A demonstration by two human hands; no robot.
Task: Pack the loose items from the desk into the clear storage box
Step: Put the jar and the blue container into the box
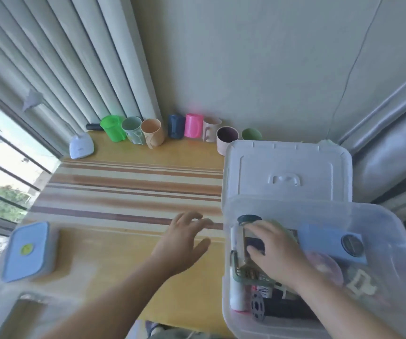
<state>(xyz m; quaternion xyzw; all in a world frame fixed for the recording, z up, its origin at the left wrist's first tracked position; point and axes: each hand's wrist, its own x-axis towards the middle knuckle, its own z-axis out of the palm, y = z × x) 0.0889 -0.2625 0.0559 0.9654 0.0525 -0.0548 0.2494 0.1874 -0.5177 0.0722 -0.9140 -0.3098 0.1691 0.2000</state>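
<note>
The clear storage box (392,245) stands at the near right corner of the surface (113,253), overhanging the near edge slightly, it seems; its white lid (287,167) lies flat just behind it. The right hand (277,253) is reached down inside the box, fingers spread over a glass jar with a dark cap (248,220); whether the jar is gripped or only touched cannot be told through the blur. The left hand (184,243) is held open, fingers loosely spread, just above the bare wood beside the box.

A risk is judged from the crowding: a green slotted basket (248,277), a white cylinder (237,297), a blue card (324,241) with a round dark disc (352,245) and other small pieces are packed closely, so the smooth, hard jar could be knocked against them or tipped. With weight added, the thin, flexible box could be shifted toward the near edge.

Still unpacked, a blue-lidded container (29,250) with rounded corners sits at the near left edge. A row of matte plastic cups (153,134) is lined along the far edge, with a small white device (82,145) at the far left corner.
</note>
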